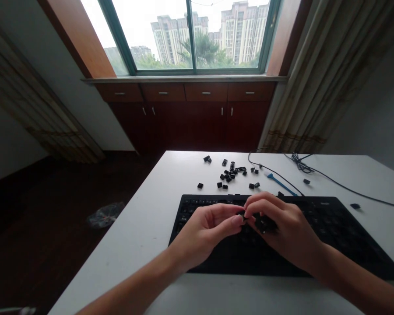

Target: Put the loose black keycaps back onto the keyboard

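Observation:
My left hand [206, 232] and my right hand [282, 223] meet above a black computer keyboard [335, 236]. A small black keycap [242, 215] is pinched between their fingertips. A dark, shiny piece [265, 224], possibly another key part, sits under my right fingers, but its shape is partly hidden. The keys under my hands are hidden. Several loose black keycaps [228, 176] lie scattered on the white table just beyond the keyboard.
The white table [124, 236] ends in an edge at the left. A black cable [335, 183] and a blue-handled pry tool [280, 183] lie at the back right. A plastic bag [105, 215] rests on the dark floor, and wooden cabinets stand beneath a window.

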Tool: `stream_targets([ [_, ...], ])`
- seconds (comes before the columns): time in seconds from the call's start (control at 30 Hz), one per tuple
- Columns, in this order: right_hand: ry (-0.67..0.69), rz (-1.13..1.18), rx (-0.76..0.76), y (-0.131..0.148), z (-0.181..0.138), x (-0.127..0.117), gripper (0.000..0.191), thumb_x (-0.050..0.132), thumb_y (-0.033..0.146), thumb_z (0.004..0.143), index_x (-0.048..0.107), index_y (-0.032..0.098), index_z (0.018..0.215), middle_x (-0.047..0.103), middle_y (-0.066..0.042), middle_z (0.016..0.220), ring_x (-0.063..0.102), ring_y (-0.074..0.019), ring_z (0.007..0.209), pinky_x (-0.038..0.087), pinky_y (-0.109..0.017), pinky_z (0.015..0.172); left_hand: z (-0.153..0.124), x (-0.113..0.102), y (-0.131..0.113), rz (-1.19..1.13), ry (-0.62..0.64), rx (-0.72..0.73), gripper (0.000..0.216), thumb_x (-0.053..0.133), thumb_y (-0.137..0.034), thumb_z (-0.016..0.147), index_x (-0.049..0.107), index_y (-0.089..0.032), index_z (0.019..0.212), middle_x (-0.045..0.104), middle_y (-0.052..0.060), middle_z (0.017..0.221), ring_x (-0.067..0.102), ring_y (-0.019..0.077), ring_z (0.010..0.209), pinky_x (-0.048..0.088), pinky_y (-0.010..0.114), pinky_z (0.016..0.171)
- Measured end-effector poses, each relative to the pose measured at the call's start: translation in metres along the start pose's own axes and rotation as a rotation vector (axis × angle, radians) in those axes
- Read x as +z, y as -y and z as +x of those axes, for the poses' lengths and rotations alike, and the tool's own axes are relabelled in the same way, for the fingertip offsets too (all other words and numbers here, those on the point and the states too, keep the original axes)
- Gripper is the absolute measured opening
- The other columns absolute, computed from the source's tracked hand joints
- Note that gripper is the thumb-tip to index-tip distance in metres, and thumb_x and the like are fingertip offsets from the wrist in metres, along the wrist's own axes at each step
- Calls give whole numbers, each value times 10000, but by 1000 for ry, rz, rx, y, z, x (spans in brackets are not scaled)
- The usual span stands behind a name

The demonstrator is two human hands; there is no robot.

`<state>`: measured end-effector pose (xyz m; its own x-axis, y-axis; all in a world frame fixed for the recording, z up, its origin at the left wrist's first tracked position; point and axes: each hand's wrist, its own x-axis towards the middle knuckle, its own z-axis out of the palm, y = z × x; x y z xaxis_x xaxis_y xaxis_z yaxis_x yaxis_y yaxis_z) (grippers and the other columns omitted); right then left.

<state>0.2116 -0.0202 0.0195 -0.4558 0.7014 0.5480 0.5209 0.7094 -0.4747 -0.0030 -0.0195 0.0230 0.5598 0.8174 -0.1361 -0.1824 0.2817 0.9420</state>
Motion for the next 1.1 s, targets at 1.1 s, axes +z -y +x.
stream_targets([
  [1.1,-44,159,175,31,-6,11,161,697,230,868,621,223,1009,706,-32,977,646,-131,702,564,-253,693,-5,-10,2,887,-182,629,141,747,-235,837,727,-176,963,663,46,794,626,133,658,526,227,613],
])
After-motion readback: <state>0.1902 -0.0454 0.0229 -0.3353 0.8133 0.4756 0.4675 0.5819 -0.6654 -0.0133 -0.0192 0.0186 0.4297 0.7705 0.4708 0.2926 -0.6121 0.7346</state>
